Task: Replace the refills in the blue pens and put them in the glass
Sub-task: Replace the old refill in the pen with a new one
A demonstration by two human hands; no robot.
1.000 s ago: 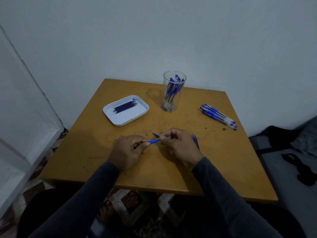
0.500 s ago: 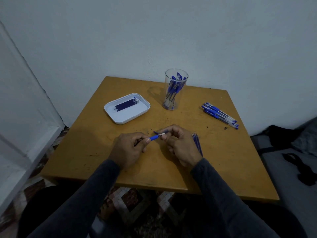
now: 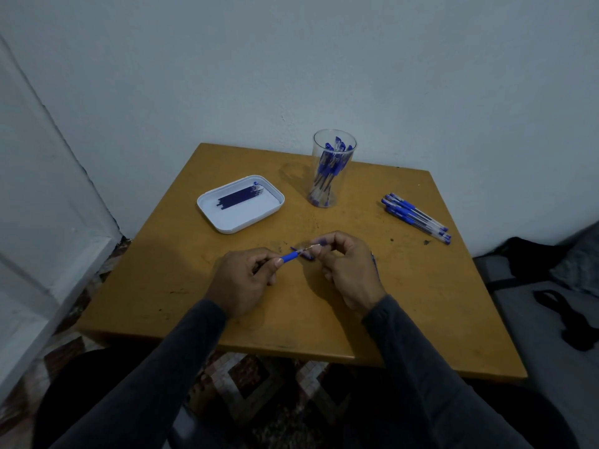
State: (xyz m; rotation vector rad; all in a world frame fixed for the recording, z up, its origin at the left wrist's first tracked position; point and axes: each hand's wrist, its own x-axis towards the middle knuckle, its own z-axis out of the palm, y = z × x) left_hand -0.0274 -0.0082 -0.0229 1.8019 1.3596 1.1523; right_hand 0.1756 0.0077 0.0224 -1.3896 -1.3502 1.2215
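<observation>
The left hand [image 3: 241,278] grips the blue pen [image 3: 289,256] by its barrel, fingers curled round it, thumb on top; the pen's long axis runs from about eight o'clock up toward two o'clock, its front end pointing at the right hand [image 3: 346,268]; that hand pinches the thin tip piece [image 3: 313,246] just off the pen's nose, so any pull or push should follow that same slanted line; the glass [image 3: 330,170] stands at twelve o'clock, well apart; the tray of refills [image 3: 241,205] lies at eleven; spare pens [image 3: 416,217] wait at two.
</observation>
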